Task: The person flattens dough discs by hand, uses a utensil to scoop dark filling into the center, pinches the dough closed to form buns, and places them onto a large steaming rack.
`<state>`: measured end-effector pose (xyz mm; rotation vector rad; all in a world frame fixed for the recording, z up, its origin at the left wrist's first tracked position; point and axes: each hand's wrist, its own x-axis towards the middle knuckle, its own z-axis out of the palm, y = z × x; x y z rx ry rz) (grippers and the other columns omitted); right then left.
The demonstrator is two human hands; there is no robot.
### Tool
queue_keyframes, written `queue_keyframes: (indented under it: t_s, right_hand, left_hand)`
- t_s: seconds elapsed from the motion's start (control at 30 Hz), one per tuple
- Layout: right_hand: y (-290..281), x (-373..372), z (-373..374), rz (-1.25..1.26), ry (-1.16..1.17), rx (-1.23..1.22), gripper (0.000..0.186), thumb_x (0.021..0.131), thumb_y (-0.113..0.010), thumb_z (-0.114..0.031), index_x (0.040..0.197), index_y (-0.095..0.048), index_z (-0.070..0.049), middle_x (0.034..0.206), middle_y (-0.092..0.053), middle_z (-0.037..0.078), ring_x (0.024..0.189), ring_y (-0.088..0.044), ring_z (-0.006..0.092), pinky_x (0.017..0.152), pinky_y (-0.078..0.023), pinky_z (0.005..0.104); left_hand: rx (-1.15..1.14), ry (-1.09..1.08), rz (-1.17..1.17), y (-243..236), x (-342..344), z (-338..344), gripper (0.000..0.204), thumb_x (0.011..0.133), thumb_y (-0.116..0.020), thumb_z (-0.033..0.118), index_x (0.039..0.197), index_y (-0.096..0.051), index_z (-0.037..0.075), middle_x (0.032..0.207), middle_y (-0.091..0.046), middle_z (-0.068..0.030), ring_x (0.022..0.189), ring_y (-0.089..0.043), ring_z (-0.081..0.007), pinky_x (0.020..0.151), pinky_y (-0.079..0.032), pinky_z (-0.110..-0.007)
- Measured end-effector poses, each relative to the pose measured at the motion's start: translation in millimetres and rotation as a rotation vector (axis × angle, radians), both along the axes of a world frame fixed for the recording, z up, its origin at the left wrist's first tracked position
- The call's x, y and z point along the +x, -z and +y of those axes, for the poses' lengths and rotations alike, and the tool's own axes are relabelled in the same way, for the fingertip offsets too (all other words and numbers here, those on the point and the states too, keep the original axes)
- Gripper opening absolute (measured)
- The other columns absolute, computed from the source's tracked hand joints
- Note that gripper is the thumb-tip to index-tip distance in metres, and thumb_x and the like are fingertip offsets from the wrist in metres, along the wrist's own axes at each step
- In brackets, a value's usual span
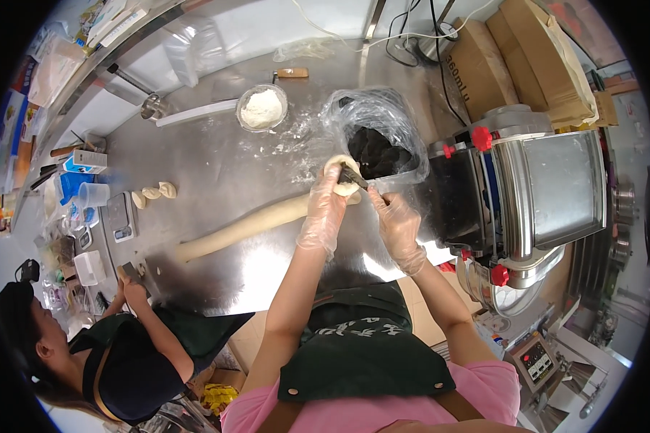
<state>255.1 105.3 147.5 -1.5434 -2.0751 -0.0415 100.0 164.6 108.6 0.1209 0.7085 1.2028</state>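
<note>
Head view: watching from afar, I read the clock from the picture's centre; both forearms reach up, left from about 7 o'clock, right from about 5.
Left hand: the left hand (pixel 325 213) is raised, its fingers curled around a dough cup (pixel 347 191).
Right hand: the right hand (pixel 399 222) is bent inward, thumb and fingers pinching a narrow tool (pixel 359 180) whose dark tip sits inside the cup.
Gloves: two, clear and wrinkled.
Dough cup: one, near centre toward 1 o'clock, pale, soft, round-rimmed, above the rope's end.
Dough rope: one dough rope (pixel 253 226), smooth and thick, lying from 9 o'clock toward the hands.
Small dough: three rounded dough pieces (pixel 151 193) in a row at 9.
Filling: one tub (pixel 420 172) at 1, lined with crinkled clear plastic, holding lumpy black paste (pixel 377 153).
Flour: one round bowl (pixel 241 114) at 11, heaped with powdery white flour (pixel 262 108).
Machine: one shiny metal machine (pixel 565 189) at 3, with four red knobs (pixel 482 138) that I can count.
</note>
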Motion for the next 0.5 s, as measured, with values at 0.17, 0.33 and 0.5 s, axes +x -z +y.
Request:
queue_keyframes:
  t_s: [0.17,0.33,0.5]
  right_hand:
    - [-10.4,-7.4,-14.0,0.352,0.014,-0.235,0.049,0.081,-0.061,0.006,0.126,-0.066,-0.013,0.077,-0.061,0.004,0.063,-0.059,0.0166,0.056,-0.049,0.0276]
    - [-15.6,-12.6,-20.9,0.925,0.137,-0.585,0.036,0.093,-0.057,0.002,0.126,-0.065,-0.009,0.075,-0.059,0.001,0.066,-0.053,0.01,0.065,-0.046,0.0233]
    - [-30.8,-18.8,-26.3,0.842,0.108,-0.541,0.036,0.093,-0.054,0.005,0.125,-0.065,-0.007,0.076,-0.059,0.0,0.068,-0.053,0.0089,0.066,-0.046,0.0237]
  left_hand:
    - [0.052,-0.015,0.009,-18.5,0.0,-5.3,0.031,0.097,-0.054,0.006,0.127,-0.05,0.0,0.12,-0.06,-0.0147,0.109,-0.061,-0.0243,0.092,-0.053,-0.035]
    - [0.054,-0.044,-0.093,-22.3,-1.2,-11.0,0.036,0.093,-0.056,0.002,0.129,-0.049,0.001,0.118,-0.061,-0.014,0.105,-0.062,-0.0225,0.086,-0.055,-0.035]
    - [0.086,-0.046,0.244,-12.3,2.5,-19.1,0.046,0.088,-0.057,-0.008,0.132,-0.048,0.002,0.117,-0.063,-0.0143,0.108,-0.063,-0.0232,0.097,-0.053,-0.036]
